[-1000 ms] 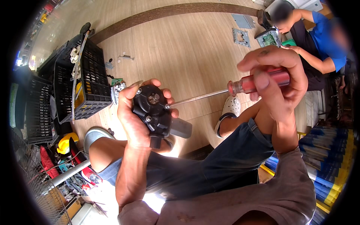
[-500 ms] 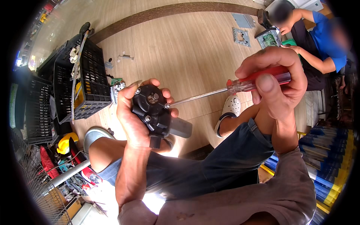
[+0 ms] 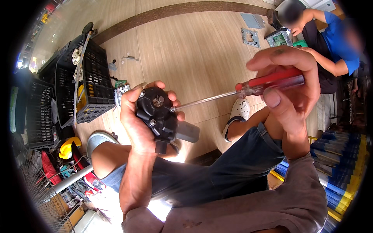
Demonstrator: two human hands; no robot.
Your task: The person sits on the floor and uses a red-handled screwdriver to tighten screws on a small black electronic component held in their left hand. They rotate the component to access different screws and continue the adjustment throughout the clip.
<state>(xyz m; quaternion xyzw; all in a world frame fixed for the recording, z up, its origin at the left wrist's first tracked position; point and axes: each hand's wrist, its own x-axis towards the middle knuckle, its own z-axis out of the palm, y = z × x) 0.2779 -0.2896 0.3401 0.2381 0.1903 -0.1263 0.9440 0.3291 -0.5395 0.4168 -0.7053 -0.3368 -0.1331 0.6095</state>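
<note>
My left hand (image 3: 136, 124) is closed round a black mechanical housing (image 3: 154, 110) with silver screws, a round centre fitting and a grey plastic piece (image 3: 187, 132) sticking out to the lower right. My right hand (image 3: 291, 93) loosely grips a screwdriver (image 3: 253, 88) by its clear red handle, with the thumb low along it. The long metal shaft runs leftward, and its tip meets a screw at the housing's right side.
Black plastic crates (image 3: 90, 85) stand at left. Small metal parts (image 3: 250, 37) lie on the wooden-look floor (image 3: 178, 54). A co-worker in blue (image 3: 330, 39) sits at upper right by an open electronic device (image 3: 279, 39). A yellow object (image 3: 68, 147) lies at lower left.
My right thumb has moved down off the upper handle and my fingers have shifted, the handle turning slightly. The housing and my left hand stay almost still.
</note>
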